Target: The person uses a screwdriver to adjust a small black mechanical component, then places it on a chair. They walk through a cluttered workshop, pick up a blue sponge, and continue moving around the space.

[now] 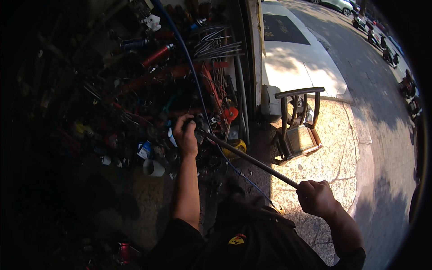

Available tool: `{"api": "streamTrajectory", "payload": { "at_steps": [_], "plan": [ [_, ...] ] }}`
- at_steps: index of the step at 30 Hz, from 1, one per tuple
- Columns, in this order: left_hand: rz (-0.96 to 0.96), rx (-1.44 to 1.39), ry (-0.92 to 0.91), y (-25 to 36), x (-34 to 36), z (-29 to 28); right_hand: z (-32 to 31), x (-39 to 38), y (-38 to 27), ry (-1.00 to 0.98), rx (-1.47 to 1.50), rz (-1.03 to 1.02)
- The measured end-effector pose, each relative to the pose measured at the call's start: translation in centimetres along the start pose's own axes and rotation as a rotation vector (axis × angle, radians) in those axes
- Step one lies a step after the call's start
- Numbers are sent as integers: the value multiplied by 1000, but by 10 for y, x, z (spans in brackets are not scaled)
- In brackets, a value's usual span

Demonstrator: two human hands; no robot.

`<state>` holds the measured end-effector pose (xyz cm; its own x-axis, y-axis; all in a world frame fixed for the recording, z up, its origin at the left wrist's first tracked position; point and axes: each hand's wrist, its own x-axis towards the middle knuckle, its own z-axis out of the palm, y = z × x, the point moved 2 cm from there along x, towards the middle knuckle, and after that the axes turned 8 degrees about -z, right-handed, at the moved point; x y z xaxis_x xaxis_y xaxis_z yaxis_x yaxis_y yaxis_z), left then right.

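looking down from my remote seat, i have the right hand [315,198] clenched around the near end of a long rod [256,159], its fingers folded tight over the shaft. the rod slants across the space in front of the dark shirt [245,249], from that fist up and leftward to the left hand [185,137]. there the fingers are bent at the rod's far end, beside a dark part (deep shadow here, so i cannot tell whether they grip it or merely touch it). a blue hose [191,67] comes down from above and crosses the rod's line; just below the rod, near that crossing, sits a yellow and black thing [236,148]. above the rod i see an orange-red round piece [231,113]. left of the left forearm, in the clutter, are a pale cup [153,168] and a blue and white box [144,150]. out in the sunlight, to the right of the doorpost [256,54], a wooden chair [299,139] stands on the speckled paving [339,148].
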<state>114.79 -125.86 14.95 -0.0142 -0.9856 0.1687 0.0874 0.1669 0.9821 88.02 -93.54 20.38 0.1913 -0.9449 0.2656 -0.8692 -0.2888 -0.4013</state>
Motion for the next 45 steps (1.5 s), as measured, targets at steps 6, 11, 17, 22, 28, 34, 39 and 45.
{"api": "streamTrajectory", "payload": {
  "at_steps": [6, 11, 17, 22, 28, 34, 39, 45],
  "plan": [
    [-26, -29, 32, -6, 1, -8, -2, 8, -6, -31, -18, 26],
    [0, -40, 158, -5, 10, -14, 34, 8, -31, 35, 31, 21],
    [-20, 13, -34, 1, 19, -26, 18, 17, -16, -23, 99, 63],
    [-122, -25, -163, 5, 17, -21, -23, 32, 8, -92, 40, -16],
    [-193, -125, -296, -2, 13, -26, -34, 39, 27, -96, -25, -100],
    [-243, -148, -318, 0, 8, -31, -34, 43, 31, -94, -24, -139],
    [-104, -139, -58, -6, 14, -31, -5, 36, 1, -58, -9, -67],
    [-67, -209, -102, 3, 12, -27, -3, 31, -10, -54, 0, -29]
  ]
}}
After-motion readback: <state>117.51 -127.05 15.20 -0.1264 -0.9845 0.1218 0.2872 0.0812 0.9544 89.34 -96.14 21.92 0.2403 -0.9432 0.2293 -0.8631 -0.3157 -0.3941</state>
